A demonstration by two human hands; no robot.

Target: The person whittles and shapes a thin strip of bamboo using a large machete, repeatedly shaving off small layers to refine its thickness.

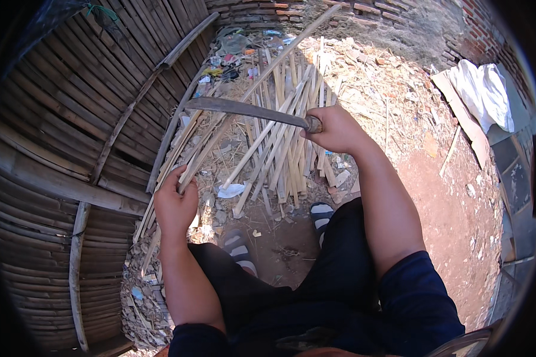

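A: Right hand (338, 129)?
B: Closed tight round the wooden handle of a long curved blade (244, 109). Blade raised, pointing to the left, edge above the pole.

A: Left hand (174, 205)?
B: Fingers wrapped round the near end of a long bamboo pole (253, 89). Pole slanted up and away to the right, far end up by the brick wall (315, 8).

A: Blade touching the pole?
B: Crossing over it as seen from above; contact not clear enough to tell.

A: Below the hands?
B: Pile of split bamboo strips (283, 143) on the ground, fanned out, just beyond two striped sandals (280, 232). Dry shavings and chips scattered about them.

A: Further out?
B: Woven bamboo fence (65, 137) along the left, with round poles leaning against it. Heap of litter (235, 53) at the fence foot near the wall. Bare reddish earth (452, 226) to the right. White cloth (485, 92) draped over a flat board at the right edge.

A: Containers?
B: Only small bags and wrappers in the litter; contents too small to make out.
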